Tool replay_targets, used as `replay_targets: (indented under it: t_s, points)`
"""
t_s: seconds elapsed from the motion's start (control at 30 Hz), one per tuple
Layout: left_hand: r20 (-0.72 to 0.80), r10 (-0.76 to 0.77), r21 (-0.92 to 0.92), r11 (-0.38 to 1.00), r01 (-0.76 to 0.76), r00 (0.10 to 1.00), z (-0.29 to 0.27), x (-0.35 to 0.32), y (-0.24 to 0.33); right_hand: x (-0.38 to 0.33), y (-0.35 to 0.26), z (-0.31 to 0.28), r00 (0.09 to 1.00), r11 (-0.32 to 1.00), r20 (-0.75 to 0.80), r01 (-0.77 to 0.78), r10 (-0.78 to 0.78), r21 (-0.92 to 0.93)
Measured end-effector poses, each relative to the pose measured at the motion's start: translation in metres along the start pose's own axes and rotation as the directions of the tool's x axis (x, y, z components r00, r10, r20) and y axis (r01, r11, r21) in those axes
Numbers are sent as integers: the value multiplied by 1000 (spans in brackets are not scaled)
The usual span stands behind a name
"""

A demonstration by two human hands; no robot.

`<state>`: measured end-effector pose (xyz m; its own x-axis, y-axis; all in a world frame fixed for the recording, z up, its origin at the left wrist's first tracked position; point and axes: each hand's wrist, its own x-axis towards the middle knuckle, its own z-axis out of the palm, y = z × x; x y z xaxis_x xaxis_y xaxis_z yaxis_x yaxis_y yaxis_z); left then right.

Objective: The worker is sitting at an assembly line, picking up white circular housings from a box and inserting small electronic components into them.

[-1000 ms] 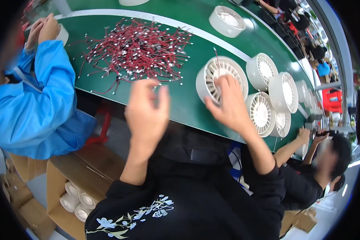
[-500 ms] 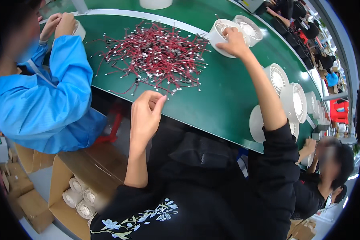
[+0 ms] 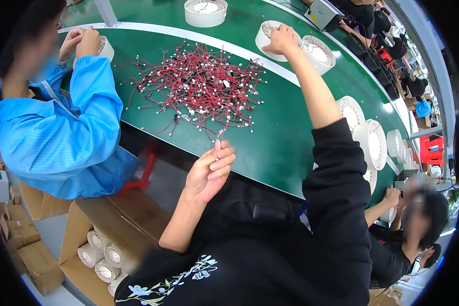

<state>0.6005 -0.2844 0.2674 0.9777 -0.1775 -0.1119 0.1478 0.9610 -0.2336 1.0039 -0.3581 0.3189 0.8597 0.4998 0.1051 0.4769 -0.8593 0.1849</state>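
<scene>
My right hand (image 3: 282, 40) reaches far across the green table (image 3: 285, 132) and grips the rim of a round white fan housing (image 3: 266, 34). My left hand (image 3: 209, 171) hovers at the near table edge, fingers loosely together, just below the tip of a red wire trailing from a big pile of red wires (image 3: 201, 86) with white ends. Whether it pinches that wire is unclear.
A person in a blue coat (image 3: 61, 132) works at the left, both hands on a white housing (image 3: 105, 49). More white housings (image 3: 205, 11) (image 3: 319, 51) (image 3: 371, 143) lie on the table. A cardboard box (image 3: 94, 245) of housings sits below. Another person (image 3: 418, 219) sits at right.
My right hand has gone from a housing near me out to the far housing and now holds its rim. My left hand has dropped a little toward the table edge.
</scene>
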Motion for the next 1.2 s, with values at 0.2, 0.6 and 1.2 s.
replay_targets:
  t_s: [0.2, 0.6, 1.2]
  points:
    - [-52, 172, 554, 825, -115, 984, 5, 14, -15, -105, -31, -105, 963, 948, 111, 212, -244, 238]
    - [177, 441, 977, 28, -211, 880, 9, 23, -21, -243, -64, -84, 903, 437, 241, -68, -355, 897]
    - [322, 251, 939, 41, -342, 913, 55, 2, -18, -317, -54, -108, 914, 515, -327, 405, -239, 756]
